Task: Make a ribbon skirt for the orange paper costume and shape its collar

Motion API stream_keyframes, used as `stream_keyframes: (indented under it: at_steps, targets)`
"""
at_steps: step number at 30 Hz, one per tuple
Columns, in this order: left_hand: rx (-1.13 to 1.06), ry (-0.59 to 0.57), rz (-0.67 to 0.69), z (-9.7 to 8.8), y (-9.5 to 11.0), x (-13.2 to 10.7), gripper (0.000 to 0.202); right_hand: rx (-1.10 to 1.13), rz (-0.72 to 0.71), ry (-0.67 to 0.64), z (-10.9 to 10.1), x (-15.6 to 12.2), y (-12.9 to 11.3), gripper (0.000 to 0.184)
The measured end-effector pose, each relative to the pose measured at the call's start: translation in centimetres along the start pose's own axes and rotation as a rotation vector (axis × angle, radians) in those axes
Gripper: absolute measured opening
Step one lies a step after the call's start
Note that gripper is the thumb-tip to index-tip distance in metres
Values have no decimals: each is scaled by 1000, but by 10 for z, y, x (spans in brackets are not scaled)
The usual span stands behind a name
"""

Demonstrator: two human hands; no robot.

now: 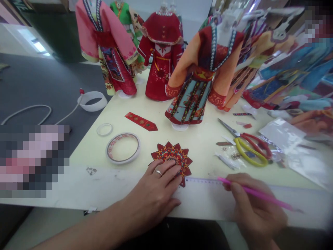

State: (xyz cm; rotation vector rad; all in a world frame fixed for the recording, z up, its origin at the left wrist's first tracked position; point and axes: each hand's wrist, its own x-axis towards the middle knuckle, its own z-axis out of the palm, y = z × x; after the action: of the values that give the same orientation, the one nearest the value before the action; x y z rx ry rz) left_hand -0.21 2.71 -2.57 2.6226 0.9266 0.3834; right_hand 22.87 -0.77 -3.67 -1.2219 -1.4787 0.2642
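Note:
My left hand [158, 189], with a ring on one finger, lies flat over the lower part of a dark red, flower-shaped patterned cutout [170, 151]. Its fingers are stretched out and press the piece against the table. In my right hand [256, 205] a slim pink pen [265, 197] is pinched between thumb and fingers, its pink end pointing left towards the cutout. A clear ruler [204, 181] lies along the table between the two hands, partly hidden by both.
A roll of tape [140, 147] and a thin white ring [104, 129] lie left of a red strip [142, 121]. Red-and-yellow-handled scissors [249, 152] rest among plastic bags [286, 132] on the right. Several dressed dolls [199, 76] line the table's back. A white cable [69, 114] crosses at left.

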Motion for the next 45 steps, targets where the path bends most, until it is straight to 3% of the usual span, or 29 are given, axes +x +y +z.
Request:
stream_keyframes:
  at_steps: [4,7,13,17,26,32,45]
  targets:
    - [-32,-5,33,3,4,-1,38,-47,19,126,-9,4,3,10]
    - [-61,62,43,4,4,-2,36,-90,29,148,-18,8,7,7]
    - [-81,231,-12,15,2,-5,31,-182,167,7,-32,12,22,5]
    - [-112,290,-15,18,8,0,28,-267,154,-60,-30,15,31,10]
    - [-111,297,14,30,18,7,22,-293,7,-167,-18,24,27,7]
    - [-84,354,43,36,16,4,22,-310,3,-193,-16,23,27,6]
    - [-104,357,46,37,16,4,20,-328,9,-192,-15,23,30,6]
